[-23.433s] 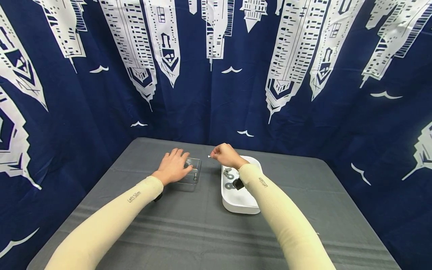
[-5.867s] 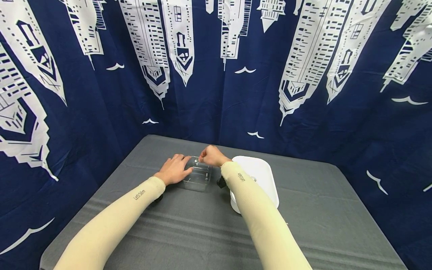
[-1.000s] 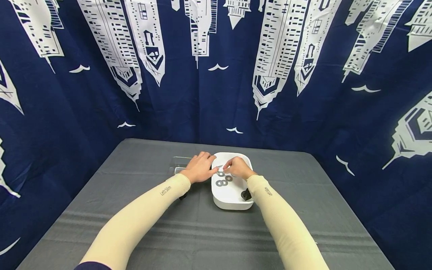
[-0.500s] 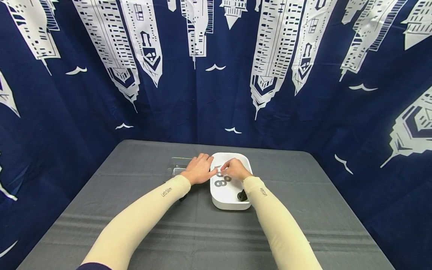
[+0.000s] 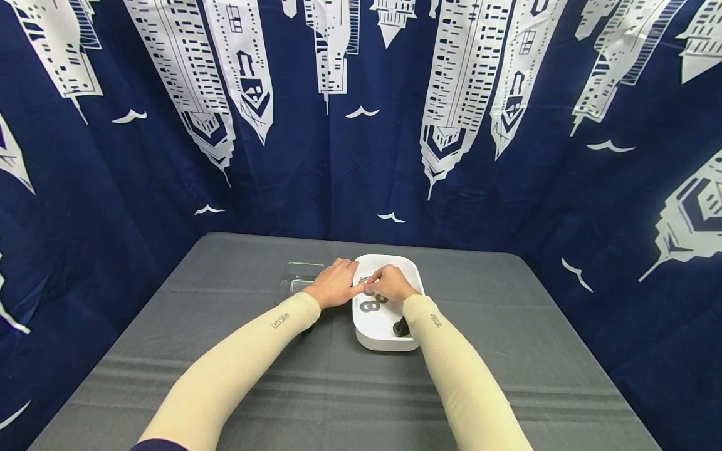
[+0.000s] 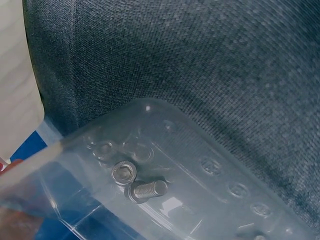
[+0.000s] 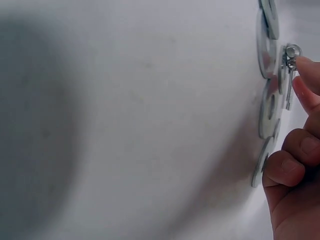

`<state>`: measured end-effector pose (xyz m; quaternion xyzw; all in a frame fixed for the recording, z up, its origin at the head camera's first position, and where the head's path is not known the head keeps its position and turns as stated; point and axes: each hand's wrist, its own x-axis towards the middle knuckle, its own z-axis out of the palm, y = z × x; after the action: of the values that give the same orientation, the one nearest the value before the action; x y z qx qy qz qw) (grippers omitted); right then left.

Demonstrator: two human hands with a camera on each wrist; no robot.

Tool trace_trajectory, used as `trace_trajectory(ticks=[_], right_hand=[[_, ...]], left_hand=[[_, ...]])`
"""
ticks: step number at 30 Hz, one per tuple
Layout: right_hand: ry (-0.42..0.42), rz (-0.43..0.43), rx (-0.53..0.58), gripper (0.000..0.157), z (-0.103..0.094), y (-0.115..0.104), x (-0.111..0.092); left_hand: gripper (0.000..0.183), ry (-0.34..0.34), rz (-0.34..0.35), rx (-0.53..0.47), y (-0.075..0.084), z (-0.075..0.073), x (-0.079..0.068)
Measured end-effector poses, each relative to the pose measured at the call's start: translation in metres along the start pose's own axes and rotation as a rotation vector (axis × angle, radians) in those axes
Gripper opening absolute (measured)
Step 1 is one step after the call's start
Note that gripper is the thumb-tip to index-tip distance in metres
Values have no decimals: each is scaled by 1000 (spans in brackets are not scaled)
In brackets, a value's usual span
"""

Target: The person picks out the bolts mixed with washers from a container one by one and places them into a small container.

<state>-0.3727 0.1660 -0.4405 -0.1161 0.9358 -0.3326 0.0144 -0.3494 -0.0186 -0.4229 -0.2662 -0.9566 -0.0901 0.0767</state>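
A white tray (image 5: pixel 389 344) holds flat grey washers (image 5: pixel 369 306) and a few small metal screws (image 7: pixel 290 75). My right hand (image 5: pixel 393 283) reaches down into it, thumb and index finger close together at the screws; whether a screw is between them cannot be made out. In the right wrist view the other fingers (image 7: pixel 282 170) are curled beside the washers. My left hand (image 5: pixel 334 283) rests at the tray's left rim, fingers extended, thumb pointing toward the right fingertips. Left of it stands a clear plastic box (image 5: pixel 296 275), partly hidden by that hand; socket-head screws (image 6: pixel 145 190) lie inside.
A grey cloth (image 5: pixel 237 351) covers the table, and a dark blue curtain (image 5: pixel 316 188) with white building prints hangs behind it. Black wrist cameras sit under both wrists, the right one (image 5: pixel 401 327) over the tray.
Since the oldest frame the left hand has moved from the clear box to the white tray's rim. Over the last second the right thumb and index finger have shifted slightly left within the tray and drawn closer.
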Motion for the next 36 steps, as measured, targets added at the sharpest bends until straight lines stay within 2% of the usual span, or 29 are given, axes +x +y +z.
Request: trace_trajectory(ticks=[7,13,25,36], right_hand=[[-11,45,33,13,3,2,2],[-3,45,29,14,6,5,5],[26,76,20,11,10,7,9],[3,114,37,11,9,0,8]], left_hand=[[61,10,-18,-22,2,-1,-1],[62,4,-29,-39,3,-1,-2],[65,-14,-41,-16,5,-2,-3],[66,-14,-60,-5,1,0,-2]])
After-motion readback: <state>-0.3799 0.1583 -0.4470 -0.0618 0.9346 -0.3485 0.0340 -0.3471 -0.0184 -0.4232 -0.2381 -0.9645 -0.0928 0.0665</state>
